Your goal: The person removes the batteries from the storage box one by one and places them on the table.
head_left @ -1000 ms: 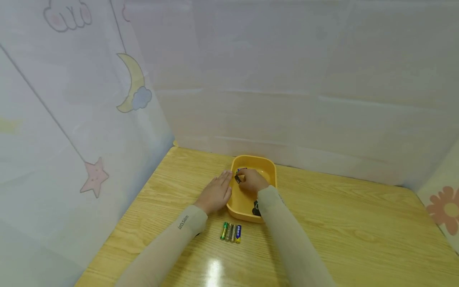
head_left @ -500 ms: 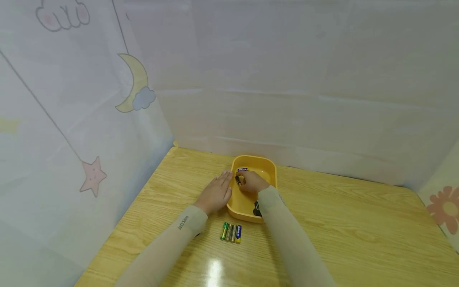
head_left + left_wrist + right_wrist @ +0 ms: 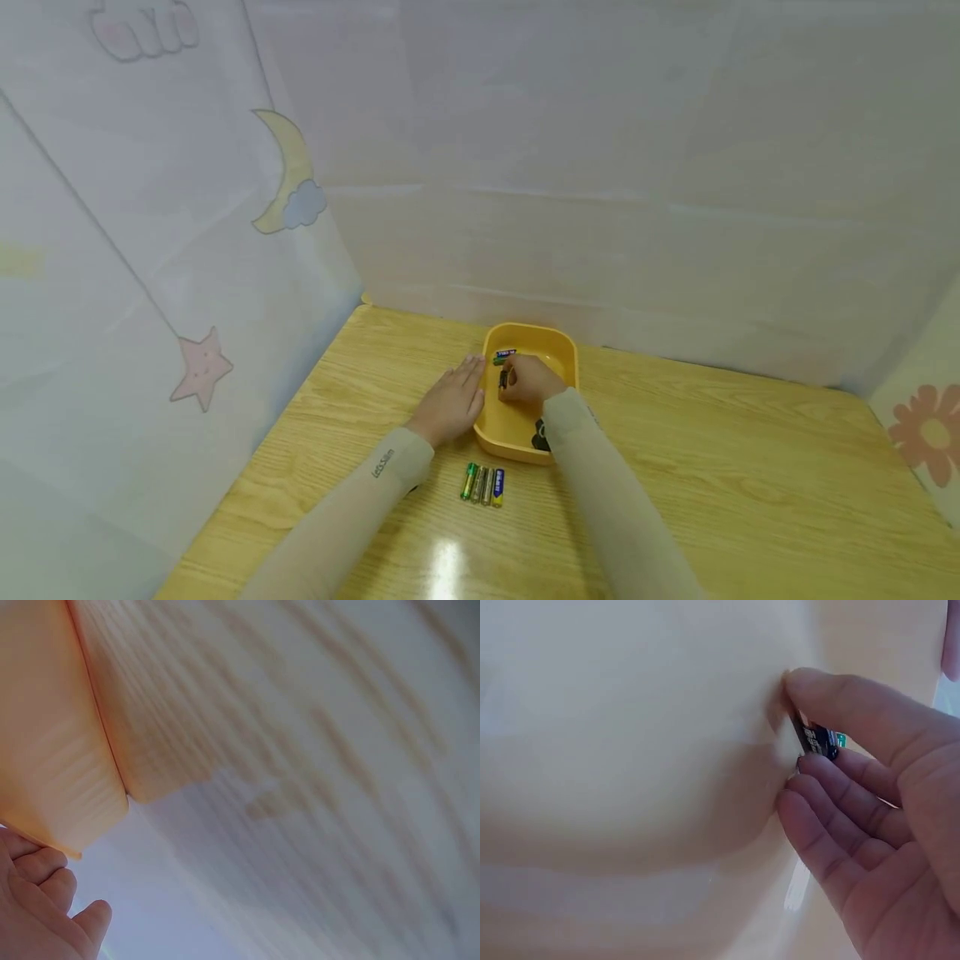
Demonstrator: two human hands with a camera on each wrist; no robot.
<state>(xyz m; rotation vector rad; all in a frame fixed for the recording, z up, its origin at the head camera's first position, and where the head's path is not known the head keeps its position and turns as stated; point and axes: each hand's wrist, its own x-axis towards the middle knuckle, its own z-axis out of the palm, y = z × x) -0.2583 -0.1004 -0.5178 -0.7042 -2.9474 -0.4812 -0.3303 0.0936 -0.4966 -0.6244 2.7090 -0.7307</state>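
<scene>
A yellow bin [image 3: 513, 452] stands on the wooden table. My left hand [image 3: 448, 406] rests against its left rim with the fingers extended; in the left wrist view, the fingertips [image 3: 54, 859] touch the rim. Inside the bin, my right hand [image 3: 532, 381] pinches a black battery [image 3: 503, 380] between thumb and fingers. The right wrist view shows this black battery [image 3: 816, 741] close to the bin floor, partly covered by the fingers. Just beyond the hand lie a blue battery [image 3: 506, 353] and a green one [image 3: 498, 362], partly hidden.
Several AAA-sized batteries [image 3: 482, 486] lie side by side on the table, in front of the bin. A black item [image 3: 539, 436] in the bin's near right corner is half covered by the right sleeve. Printed cloth walls [image 3: 600, 208] rise behind and at the left.
The black battery has shifted slightly right, away from the bin's left wall, and turned more upright in view with my right hand. My left hand stays at the rim.
</scene>
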